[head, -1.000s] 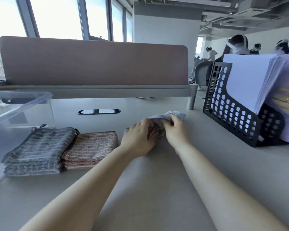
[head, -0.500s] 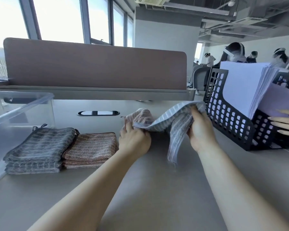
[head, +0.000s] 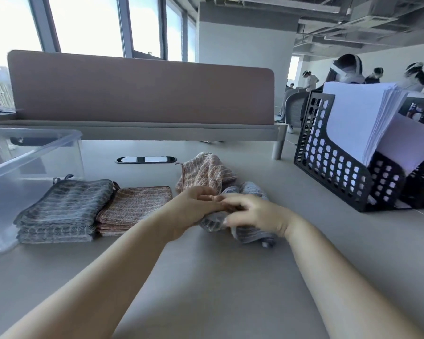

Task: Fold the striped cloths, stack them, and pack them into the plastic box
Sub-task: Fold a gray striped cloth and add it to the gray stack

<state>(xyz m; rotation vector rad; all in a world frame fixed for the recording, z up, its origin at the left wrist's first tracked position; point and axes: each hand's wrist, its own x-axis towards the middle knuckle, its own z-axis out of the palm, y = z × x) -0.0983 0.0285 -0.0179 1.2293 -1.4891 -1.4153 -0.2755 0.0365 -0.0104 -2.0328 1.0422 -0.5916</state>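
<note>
In the head view, a bunched grey striped cloth (head: pixel 251 234) lies on the pale grey desk (head: pixel 206 285), just right of centre, under both hands. The left hand (head: pixel 194 207) has its fingers curled onto the cloth's near-left end. The right hand (head: pixel 257 214) closes over the middle of it, fingers bent into the fabric; motion blur hides the exact pinch points. Touching it behind, a crumpled pink striped cloth (head: pixel 207 172) waits unfolded. To the left sit a folded grey stack (head: pixel 64 209) and a folded pink stack (head: pixel 135 206), side by side and touching, with the clear plastic box (head: pixel 34 152) just beyond them at the desk's left edge. A black perforated file rack (head: pixel 340 172) holding white paper stands well apart on the right.

The grey cloth looks light, limp and slightly grippy, so it will sag and bunch. It is probably best taken by two corners of one hem and shaken flat before folding.
</note>
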